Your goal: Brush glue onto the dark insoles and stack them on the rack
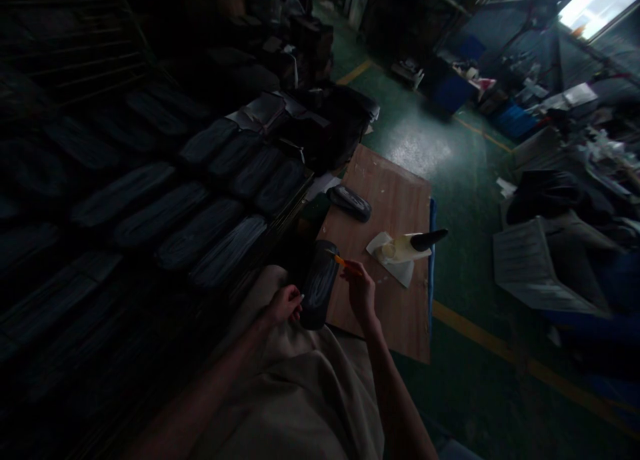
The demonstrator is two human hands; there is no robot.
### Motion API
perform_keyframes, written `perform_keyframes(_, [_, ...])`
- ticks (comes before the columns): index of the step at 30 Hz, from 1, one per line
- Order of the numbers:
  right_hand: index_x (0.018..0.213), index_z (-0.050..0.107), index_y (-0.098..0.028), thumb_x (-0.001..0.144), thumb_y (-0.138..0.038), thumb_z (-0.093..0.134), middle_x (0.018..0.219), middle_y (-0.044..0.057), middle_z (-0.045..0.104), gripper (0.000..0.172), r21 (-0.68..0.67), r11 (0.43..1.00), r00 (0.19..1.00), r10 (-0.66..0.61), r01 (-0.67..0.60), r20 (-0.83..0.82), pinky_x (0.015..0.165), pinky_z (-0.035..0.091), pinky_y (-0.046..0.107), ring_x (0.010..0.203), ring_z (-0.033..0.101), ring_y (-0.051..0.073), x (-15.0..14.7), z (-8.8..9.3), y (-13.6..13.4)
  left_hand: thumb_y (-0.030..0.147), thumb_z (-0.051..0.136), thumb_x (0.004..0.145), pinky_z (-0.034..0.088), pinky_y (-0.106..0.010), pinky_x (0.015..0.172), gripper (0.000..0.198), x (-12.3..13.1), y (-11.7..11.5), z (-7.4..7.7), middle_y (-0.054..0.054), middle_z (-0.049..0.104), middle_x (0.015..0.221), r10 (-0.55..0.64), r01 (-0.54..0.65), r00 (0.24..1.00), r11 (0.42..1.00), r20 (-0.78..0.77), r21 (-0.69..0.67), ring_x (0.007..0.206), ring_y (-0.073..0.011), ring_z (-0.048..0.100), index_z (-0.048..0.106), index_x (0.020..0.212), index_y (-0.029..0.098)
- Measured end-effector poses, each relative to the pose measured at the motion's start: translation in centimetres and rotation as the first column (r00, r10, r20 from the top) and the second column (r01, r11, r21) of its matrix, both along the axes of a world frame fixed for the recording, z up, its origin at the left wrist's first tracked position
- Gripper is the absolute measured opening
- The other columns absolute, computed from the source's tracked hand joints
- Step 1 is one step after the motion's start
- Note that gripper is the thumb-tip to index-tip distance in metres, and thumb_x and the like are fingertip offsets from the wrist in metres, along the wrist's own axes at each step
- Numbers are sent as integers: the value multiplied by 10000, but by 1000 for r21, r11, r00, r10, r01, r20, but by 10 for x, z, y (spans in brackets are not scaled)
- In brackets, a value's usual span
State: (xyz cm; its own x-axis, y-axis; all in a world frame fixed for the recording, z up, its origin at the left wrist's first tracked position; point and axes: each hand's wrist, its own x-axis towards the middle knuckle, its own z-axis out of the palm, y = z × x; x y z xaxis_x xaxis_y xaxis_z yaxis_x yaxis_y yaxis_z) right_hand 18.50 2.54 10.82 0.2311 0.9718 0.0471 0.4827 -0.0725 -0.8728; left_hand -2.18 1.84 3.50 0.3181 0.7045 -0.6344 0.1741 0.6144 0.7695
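Note:
My left hand (285, 305) is closed on the near end of a dark shoe insole (319, 285), holding it over the edge of a wooden board (395, 300). My right hand (361, 288) pinches a thin orange-handled brush (344, 263) whose tip rests on the insole's far part. The insole's surface shows a pale sheen. A second dark insole (349, 202) lies flat on the board's far end. A pale bottle with a black nozzle (413, 245) lies on its side on white paper (393, 260) to the right of my right hand.
Rows of several dark insoles (200, 207) lie on a rack to my left. A stack of dark pieces (320, 123) sits beyond them. Green floor with yellow lines (500, 343) runs to the right, with a white crate (535, 267) and cluttered benches further off.

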Motion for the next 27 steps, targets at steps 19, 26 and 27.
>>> perform_keyframes(19, [1043,613,-191,881,-285,447,821,27,687,250,-132,974,981,174,-184,-84,641,520,258,697,667,157,7,14,1,267,594,822,406,-181,403,142,-2,0,19,60,554,525,29,-29,1000,1000,-10,-7,401,-85,533,492,783,177])
perform_keyframes(26, [1040,635,-232,895,-270,428,978,38,701,255,-139,974,973,196,-179,124,714,521,278,775,669,163,-9,-1,-16,305,619,790,421,-184,419,181,-4,-1,12,50,566,533,8,-9,1000,999,7,33,422,-94,554,490,770,181])
perform_keyframes(27, [1042,639,-231,904,-278,426,963,40,702,258,-149,971,971,206,-187,124,717,523,277,769,671,163,-12,0,-25,305,619,786,424,-186,420,178,-5,-2,9,48,567,536,9,-9,1000,999,11,47,426,-96,554,495,768,180])
